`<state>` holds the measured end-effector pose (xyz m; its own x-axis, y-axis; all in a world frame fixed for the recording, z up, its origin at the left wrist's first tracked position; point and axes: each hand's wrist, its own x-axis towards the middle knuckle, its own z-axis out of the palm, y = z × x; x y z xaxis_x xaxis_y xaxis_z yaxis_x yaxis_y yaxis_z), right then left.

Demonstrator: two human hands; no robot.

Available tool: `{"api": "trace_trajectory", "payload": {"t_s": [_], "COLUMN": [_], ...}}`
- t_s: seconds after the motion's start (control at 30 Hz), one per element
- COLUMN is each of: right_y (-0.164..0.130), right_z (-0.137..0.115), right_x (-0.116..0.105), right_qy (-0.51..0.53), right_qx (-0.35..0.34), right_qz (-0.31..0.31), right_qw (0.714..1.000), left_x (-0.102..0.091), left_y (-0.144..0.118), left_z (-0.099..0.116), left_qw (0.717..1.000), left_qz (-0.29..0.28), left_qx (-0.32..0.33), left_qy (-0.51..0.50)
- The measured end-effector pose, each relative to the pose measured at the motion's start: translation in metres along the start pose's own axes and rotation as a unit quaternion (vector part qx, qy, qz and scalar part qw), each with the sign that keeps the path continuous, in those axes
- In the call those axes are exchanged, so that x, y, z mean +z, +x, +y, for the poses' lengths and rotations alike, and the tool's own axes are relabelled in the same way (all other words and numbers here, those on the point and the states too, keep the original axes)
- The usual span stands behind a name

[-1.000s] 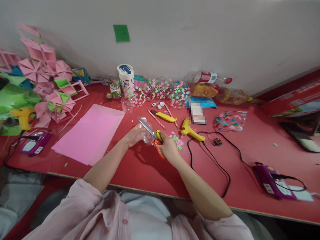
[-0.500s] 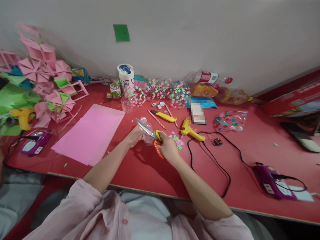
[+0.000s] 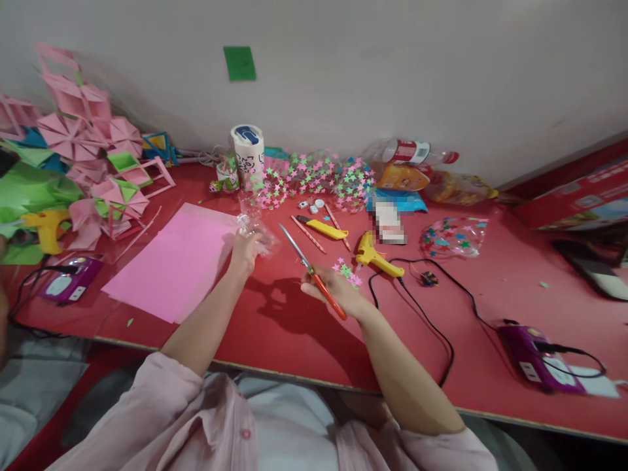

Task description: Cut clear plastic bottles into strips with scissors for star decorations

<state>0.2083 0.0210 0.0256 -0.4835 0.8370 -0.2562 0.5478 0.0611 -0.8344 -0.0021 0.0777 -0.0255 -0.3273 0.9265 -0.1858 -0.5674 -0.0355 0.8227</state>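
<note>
My left hand (image 3: 244, 250) is closed around a clear piece of plastic bottle (image 3: 265, 239), just right of the pink paper sheets (image 3: 169, 261). Another clear plastic piece (image 3: 249, 204) stands close behind it. In my right hand (image 3: 338, 288) is a pair of scissors (image 3: 314, 271) with orange handles. Their blades look closed and point up and left, apart from the plastic. Beside that hand lie several small pink and green paper stars (image 3: 348, 273). A yellow utility knife (image 3: 324, 228) and two pencils (image 3: 308, 234) lie beyond the scissors.
A yellow glue gun (image 3: 377, 255) trails a black cord to a purple power strip (image 3: 537, 360). Along the wall stand a white tumbler (image 3: 249, 154), star-covered clear bottles (image 3: 314, 176) and a lying bottle (image 3: 412, 152). Folded pink paper shapes (image 3: 93, 131) pile up at left.
My left hand has moved left with the plastic piece, away from the scissors. My right hand has turned and drawn back slightly, and the scissor blades have come together.
</note>
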Motion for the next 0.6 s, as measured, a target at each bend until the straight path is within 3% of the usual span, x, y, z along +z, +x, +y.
{"api": "trace_trajectory", "payload": {"t_s": [0.13,0.4,0.6], "right_y": [-0.0054,-0.0101,-0.0074], "right_z": [-0.0030,-0.0055,-0.0010], "right_x": [-0.0023,-0.0050,0.0006], "right_qy": [-0.046,-0.081,-0.033], "right_qx": [0.016,0.060,0.083], "right_qz": [-0.015,-0.105,-0.082], "right_qw": [0.999,0.989,0.993], "left_x": [-0.0022,-0.0014,-0.0025], "left_y": [0.0017,-0.0017,0.0019], "left_z": [0.0049,0.0051,0.0008], "left_qw": [0.998,0.996,0.994], "left_qz": [0.029,0.001,0.035], "left_qx": [0.050,0.081,0.101], "left_qy": [-0.032,-0.039,-0.026]}}
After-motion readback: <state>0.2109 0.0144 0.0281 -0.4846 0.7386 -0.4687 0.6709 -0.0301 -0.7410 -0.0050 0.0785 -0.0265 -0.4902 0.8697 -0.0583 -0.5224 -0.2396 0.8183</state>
